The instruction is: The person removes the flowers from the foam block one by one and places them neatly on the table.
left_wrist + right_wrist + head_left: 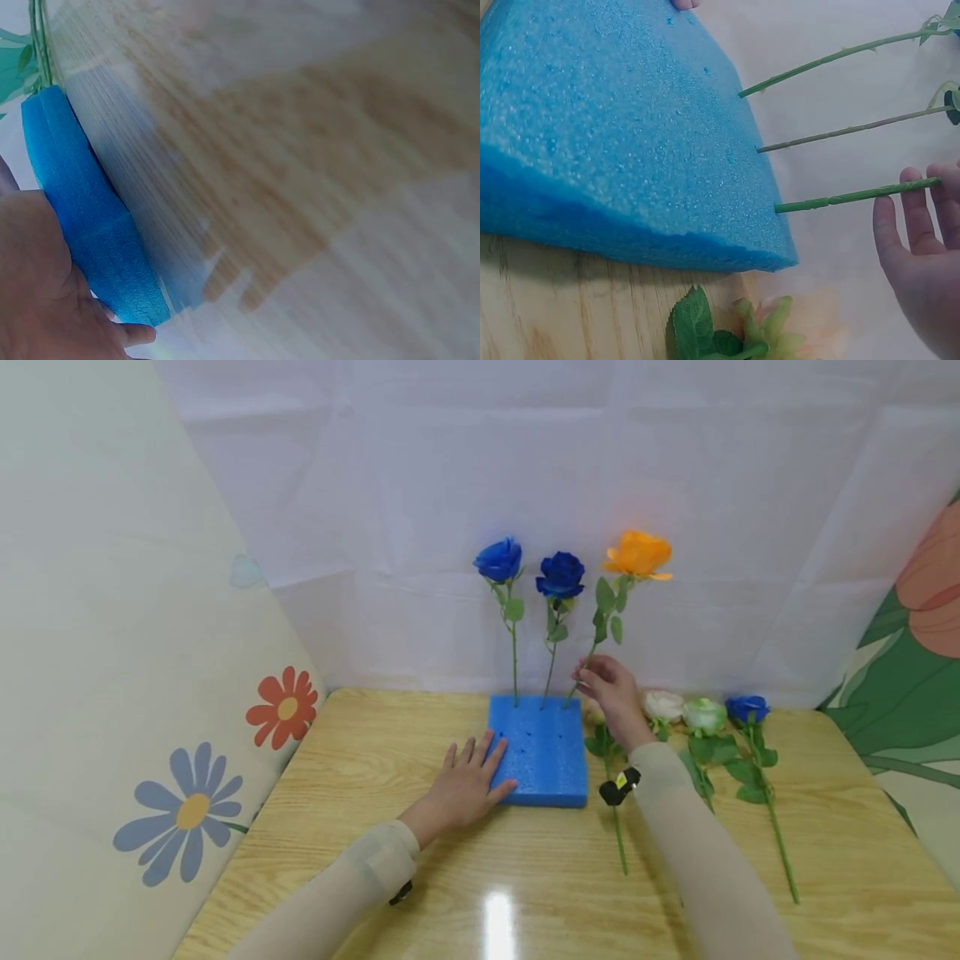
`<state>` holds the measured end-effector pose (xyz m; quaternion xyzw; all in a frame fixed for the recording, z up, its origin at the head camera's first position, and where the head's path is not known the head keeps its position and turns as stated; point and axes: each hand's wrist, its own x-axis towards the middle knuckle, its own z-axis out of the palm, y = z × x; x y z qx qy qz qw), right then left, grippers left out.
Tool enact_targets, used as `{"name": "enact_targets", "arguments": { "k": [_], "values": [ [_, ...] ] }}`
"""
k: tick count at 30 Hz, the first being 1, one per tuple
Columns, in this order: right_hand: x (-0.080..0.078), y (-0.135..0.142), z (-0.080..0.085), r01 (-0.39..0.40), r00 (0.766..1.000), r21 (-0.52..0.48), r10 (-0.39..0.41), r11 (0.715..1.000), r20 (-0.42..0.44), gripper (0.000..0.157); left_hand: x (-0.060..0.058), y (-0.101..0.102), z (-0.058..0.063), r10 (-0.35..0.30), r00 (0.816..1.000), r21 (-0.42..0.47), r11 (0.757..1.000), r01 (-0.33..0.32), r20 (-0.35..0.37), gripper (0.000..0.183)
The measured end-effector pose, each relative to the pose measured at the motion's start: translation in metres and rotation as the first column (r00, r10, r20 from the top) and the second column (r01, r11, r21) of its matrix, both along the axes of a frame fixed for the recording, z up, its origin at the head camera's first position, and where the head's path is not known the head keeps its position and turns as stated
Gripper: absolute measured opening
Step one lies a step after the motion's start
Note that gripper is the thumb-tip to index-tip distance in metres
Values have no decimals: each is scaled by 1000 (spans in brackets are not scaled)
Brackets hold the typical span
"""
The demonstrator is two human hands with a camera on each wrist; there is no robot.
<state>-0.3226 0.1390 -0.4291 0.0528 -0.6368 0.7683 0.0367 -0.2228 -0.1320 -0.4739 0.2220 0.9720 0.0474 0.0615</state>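
Note:
A blue foam block [537,760] lies flat on the wooden table, with small holes in its top. Two blue roses, one at the left [498,561] and one in the middle [559,575], stand in its far edge. Beside them an orange rose [638,556] leans to the right, its stem end in the foam's far right corner. My right hand [611,689] pinches that green stem [855,196] above the foam. My left hand [468,785] rests with spread fingers on the block's left side; in the left wrist view its palm [37,277] lies against the foam.
Right of the block lie a pale peach flower [810,330], partly hidden by the right arm, a whitish rose [663,705], a green-white rose [704,717] and another blue rose [747,708]. A white cloth [405,527] hangs behind the table [390,735].

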Motion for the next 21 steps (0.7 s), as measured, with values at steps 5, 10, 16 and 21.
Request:
{"name": "enact_targets", "arguments": {
  "k": [5,10,16,21],
  "values": [
    [2,2,0,6,1000,-10,-6,1000,0,33,0,-1,-2,-7,1000,8,1000,7,-2,78],
    [4,4,-2,21,1000,-11,-21,1000,-3,38,0,0,-4,-4,1000,2,1000,4,8,79],
    [6,6,4,32,999,-45,-34,998,-35,41,1,0,-3,2,1000,2,1000,-2,-3,78],
    [10,9,12,44,998,-37,-45,998,-37,38,3,0,0,7,1000,7,1000,-7,-18,78]
  ]
}}
